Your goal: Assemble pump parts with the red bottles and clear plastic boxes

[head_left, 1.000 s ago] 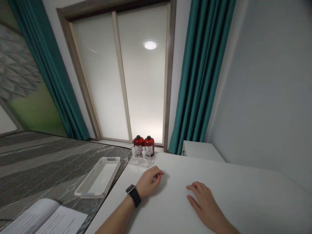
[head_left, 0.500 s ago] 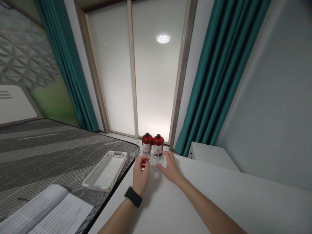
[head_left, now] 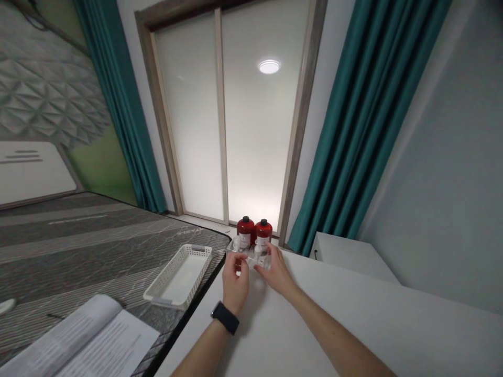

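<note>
Both my hands reach to a clear plastic tray [head_left: 236,250] at the far left corner of the white table [head_left: 353,319]. My left hand [head_left: 234,281], with a black watch on its wrist, is closed on the tray's near left edge. My right hand [head_left: 275,271] grips the tray's near right side. In the tray stand two dark red bottles [head_left: 254,234] with black caps and white labels, and small white bottles in front of them, partly hidden by my fingers.
A white perforated basket [head_left: 178,272] lies on the grey patterned mattress [head_left: 78,251] left of the table. An open booklet [head_left: 86,340] lies at the lower left. Teal curtains [head_left: 353,136] flank a frosted sliding door. A white cabinet [head_left: 349,254] stands behind the table.
A second ago both hands rested on the table, short of the tray. They moved forward and took hold of it. Since half a second ago the hold has barely changed.
</note>
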Motion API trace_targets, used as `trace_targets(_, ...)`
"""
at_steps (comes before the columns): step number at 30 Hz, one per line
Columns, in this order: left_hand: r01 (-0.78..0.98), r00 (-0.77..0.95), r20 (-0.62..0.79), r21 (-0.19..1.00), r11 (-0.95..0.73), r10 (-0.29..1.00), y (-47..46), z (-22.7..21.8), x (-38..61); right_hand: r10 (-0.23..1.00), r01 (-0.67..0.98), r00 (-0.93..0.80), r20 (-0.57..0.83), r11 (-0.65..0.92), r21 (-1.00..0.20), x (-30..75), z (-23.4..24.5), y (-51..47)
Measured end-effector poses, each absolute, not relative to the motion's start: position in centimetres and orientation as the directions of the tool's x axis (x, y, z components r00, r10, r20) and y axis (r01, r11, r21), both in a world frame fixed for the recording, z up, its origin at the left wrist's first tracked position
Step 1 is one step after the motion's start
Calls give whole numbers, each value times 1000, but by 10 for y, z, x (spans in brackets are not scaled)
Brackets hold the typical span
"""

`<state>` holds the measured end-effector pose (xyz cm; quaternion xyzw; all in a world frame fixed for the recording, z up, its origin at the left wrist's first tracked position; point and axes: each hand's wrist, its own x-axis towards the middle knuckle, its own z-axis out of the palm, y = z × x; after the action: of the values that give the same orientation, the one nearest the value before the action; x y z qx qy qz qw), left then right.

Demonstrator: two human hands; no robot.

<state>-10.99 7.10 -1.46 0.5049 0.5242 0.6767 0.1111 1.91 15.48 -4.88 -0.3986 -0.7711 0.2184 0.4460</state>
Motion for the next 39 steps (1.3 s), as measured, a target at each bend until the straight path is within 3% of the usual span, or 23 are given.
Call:
trace_targets(8,372,-333,555,820,-435,762,58,-6,-86,853,461,-303,425,521,-718,87,-44,102)
trace_targets(14,417,31,462,800,-432,886,45,-12,-69,903,491,-320,288,418,-765,144,-40,48)
trace_targets(19,378,335,426,756,-534,840,27,-8,-53,949,521,-269,162,285,-805,171,-37,11)
trace_targets(24,267,528,413,749,-606,742,13,-5,-41,959,500,-240,149,253,-828,184,-47,-16)
trace_targets(30,277,602,323,773,-570,730,8,-10,-32,960,489,-201,194,270,-830,197,-61,-27)
trace_targets(39,190,617,336,813,-550,711,8,-12,-29,954,490,-268,132,253,-834,207,-57,-28)
